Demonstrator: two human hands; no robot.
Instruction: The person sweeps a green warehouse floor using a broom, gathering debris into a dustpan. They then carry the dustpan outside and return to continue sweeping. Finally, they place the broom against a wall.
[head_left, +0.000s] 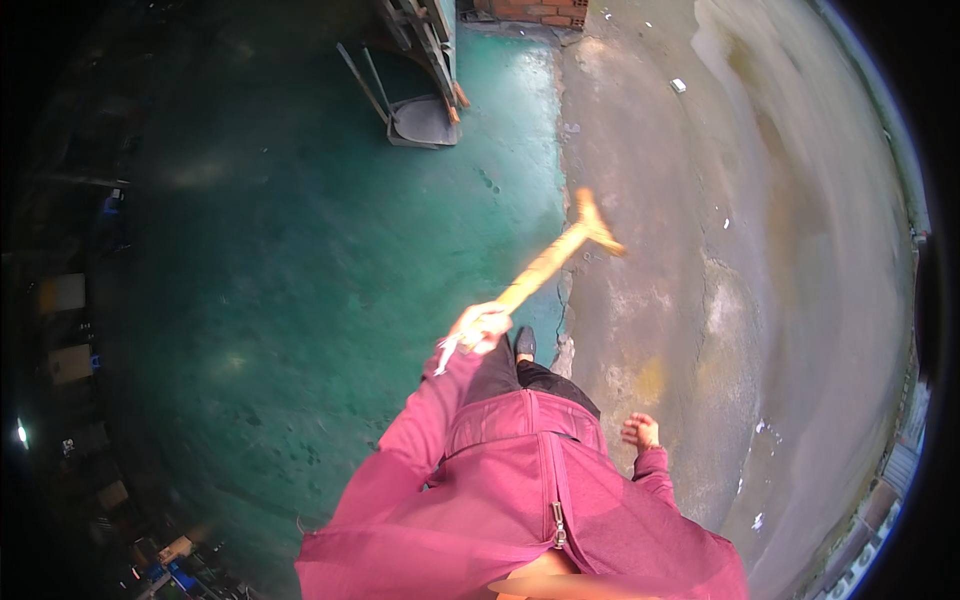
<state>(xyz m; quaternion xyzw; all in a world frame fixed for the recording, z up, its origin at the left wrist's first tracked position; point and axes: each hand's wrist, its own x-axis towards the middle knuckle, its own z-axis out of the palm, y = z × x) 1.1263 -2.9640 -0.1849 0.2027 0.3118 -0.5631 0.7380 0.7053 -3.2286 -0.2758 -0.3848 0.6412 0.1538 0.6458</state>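
My left hand [482,326] is closed around a long yellow stick [540,272] and holds it out in front of my body. The stick's far end spreads into a forked, T-like head, smeared by motion. A thin white strip or cord hangs from the near end, below my fist. What the stick is exactly cannot be made out. My right hand [641,431] hangs at my right side, its fingers loosely bent and apart, with nothing visible in it.
Ahead to the left, a grey dustpan [424,121] stands against leaning boards [425,45]. Behind is a brick stack [540,11]. Green floor [300,250] meets rough concrete [660,300] along a cracked edge; white litter [678,86] lies on the concrete. Boxes [68,291] line the far left.
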